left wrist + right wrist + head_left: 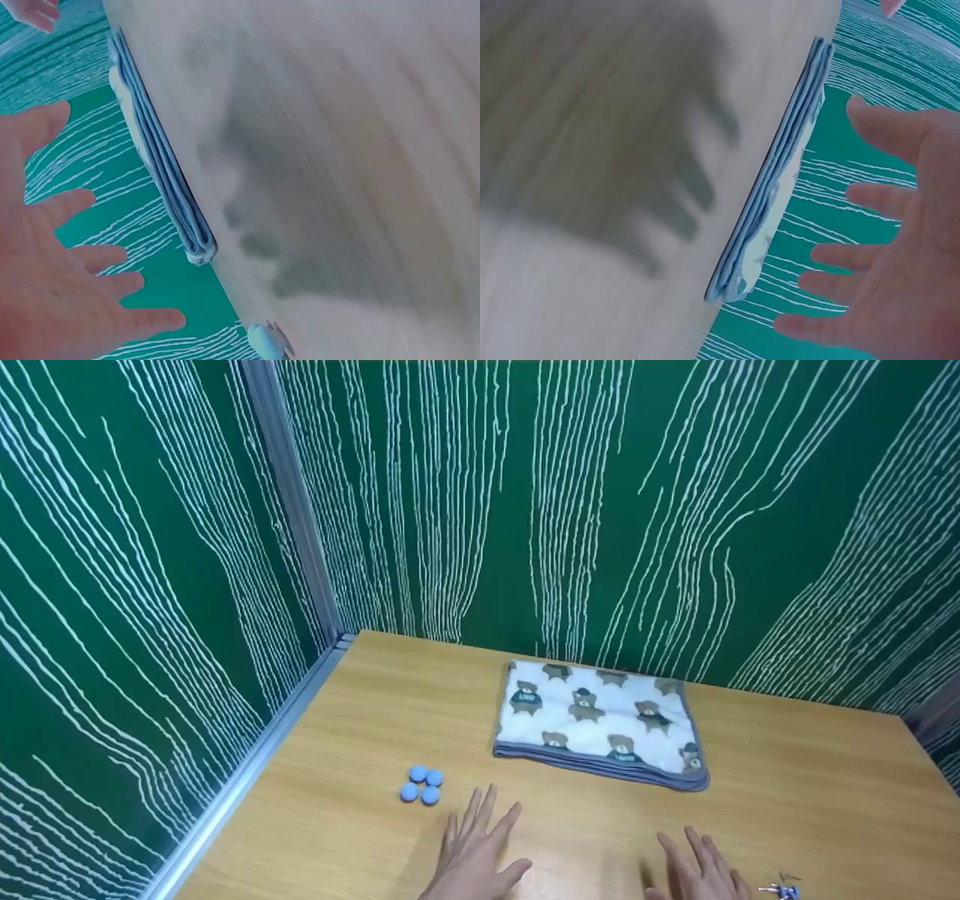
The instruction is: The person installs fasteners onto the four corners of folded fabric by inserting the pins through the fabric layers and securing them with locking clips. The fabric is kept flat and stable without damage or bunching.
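Grip spread and empty on both left hand (476, 851) near the blue balls (430, 795) and right hand (703, 874) beside the pins (787, 892), folded cloth (600, 720) beyond both on the counter (337, 750); low sideways sweep could scatter balls or catch a pin, one-sided lift could unfold cloth

Brown bears (585, 708) dot the white cloth (604, 726), white lines (570, 510) the green walls (517, 547).

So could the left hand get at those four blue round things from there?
Most likely yes: the left hand is open and holds nothing, the blue round things lie close by on its left, and I see nothing standing between.
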`<state>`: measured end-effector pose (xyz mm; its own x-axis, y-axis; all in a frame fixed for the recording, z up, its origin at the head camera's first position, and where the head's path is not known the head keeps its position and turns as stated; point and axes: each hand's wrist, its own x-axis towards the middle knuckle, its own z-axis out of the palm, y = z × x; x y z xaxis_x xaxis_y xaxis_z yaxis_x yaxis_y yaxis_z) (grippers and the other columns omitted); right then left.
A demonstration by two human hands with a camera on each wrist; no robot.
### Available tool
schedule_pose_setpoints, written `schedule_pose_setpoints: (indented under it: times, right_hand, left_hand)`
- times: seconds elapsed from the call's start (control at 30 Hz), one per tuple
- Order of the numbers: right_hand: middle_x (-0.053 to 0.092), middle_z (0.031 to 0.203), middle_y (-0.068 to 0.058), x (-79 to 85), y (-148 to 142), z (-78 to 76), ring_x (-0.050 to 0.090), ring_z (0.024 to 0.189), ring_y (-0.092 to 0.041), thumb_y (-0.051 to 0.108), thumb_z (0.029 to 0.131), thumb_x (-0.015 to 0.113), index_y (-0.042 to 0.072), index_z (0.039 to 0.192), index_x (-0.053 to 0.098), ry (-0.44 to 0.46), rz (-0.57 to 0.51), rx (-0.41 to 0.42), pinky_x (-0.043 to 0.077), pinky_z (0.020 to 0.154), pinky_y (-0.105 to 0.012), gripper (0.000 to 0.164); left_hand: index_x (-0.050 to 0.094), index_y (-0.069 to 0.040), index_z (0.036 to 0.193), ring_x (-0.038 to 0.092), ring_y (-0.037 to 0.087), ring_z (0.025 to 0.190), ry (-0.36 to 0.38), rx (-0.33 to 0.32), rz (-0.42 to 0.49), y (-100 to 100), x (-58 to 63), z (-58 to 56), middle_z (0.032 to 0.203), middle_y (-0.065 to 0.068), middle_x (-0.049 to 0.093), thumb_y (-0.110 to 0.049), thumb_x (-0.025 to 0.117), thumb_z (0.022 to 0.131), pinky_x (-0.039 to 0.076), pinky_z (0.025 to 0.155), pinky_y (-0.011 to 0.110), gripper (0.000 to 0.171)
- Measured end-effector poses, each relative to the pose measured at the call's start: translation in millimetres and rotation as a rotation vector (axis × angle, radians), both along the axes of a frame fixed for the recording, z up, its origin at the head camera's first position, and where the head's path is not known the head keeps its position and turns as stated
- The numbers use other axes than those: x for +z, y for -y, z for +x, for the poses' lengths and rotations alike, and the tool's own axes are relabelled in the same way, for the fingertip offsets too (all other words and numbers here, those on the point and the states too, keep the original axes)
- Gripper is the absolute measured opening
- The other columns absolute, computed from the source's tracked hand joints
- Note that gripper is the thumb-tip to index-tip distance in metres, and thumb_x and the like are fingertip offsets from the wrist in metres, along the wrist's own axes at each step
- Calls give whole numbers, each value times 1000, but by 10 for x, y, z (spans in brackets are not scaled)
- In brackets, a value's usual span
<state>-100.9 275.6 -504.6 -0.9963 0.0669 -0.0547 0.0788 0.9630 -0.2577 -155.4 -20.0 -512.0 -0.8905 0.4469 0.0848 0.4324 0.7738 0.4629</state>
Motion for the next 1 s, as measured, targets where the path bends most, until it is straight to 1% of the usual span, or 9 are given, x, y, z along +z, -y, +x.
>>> schedule_pose_setpoints:
  times: [0.07,0.2,0.33,0.4,0.5,0.63,0.77,0.87,1.0]
  right_hand:
    - [30,131,-28,44,-20,-52,24,117,-51,67,72,48,7,127,44,43,-21,9,24,78,-70,81]
    - [31,131,-27,99,-28,-154,24,116,-51,61,73,52,7,126,44,49,-24,45,28,77,-68,76]
    - [29,132,-26,111,-19,-234,25,116,-50,56,76,55,8,128,42,21,-34,73,27,78,-68,72]
    - [29,132,-25,106,-18,-265,26,117,-49,51,77,57,8,128,41,-11,-38,79,28,78,-67,69]
    - [31,131,-26,81,-36,-314,30,115,-48,46,77,59,7,128,41,-63,-31,88,30,77,-66,66]
    - [32,129,-27,49,-90,-430,32,113,-48,39,79,61,5,126,42,-84,-61,92,31,76,-65,61]
    - [28,129,-29,45,-125,-596,29,114,-50,39,79,60,4,127,41,27,-99,54,27,79,-66,63]
    - [24,131,-31,44,-145,-735,23,115,-51,46,78,59,5,129,38,134,-107,18,22,84,-67,69]
    - [22,132,-32,2,-191,-877,21,117,-52,46,79,58,6,131,36,172,-127,13,21,86,-66,69]
  left_hand:
    - [29,-28,137,4,31,132,3,-2,2,-14,8,-35,146,9,8,-52,49,81,10,95,63,63]
    - [33,-28,135,8,30,132,34,8,29,-56,31,-110,145,10,14,-50,51,81,10,96,62,61]
    - [35,-28,134,13,29,131,66,35,49,-104,69,-190,143,9,19,-46,53,81,10,97,60,58]
    - [36,-28,134,15,29,130,69,42,62,-129,79,-230,143,8,22,-43,53,83,11,98,59,56]
    - [37,-26,133,19,29,129,61,38,85,-163,85,-278,141,9,25,-38,53,84,13,98,59,53]
    - [39,-24,132,22,28,128,58,31,88,-217,86,-381,140,9,27,-35,52,86,16,98,57,50]
    - [39,-25,132,20,27,129,71,32,42,-268,83,-495,141,7,26,-36,52,86,15,100,54,49]
    - [39,-27,131,18,27,130,74,31,19,-299,56,-575,142,7,24,-36,52,86,14,100,54,48]
    - [40,-26,131,17,28,130,72,31,18,-319,6,-692,143,8,21,-35,52,86,12,100,55,48]
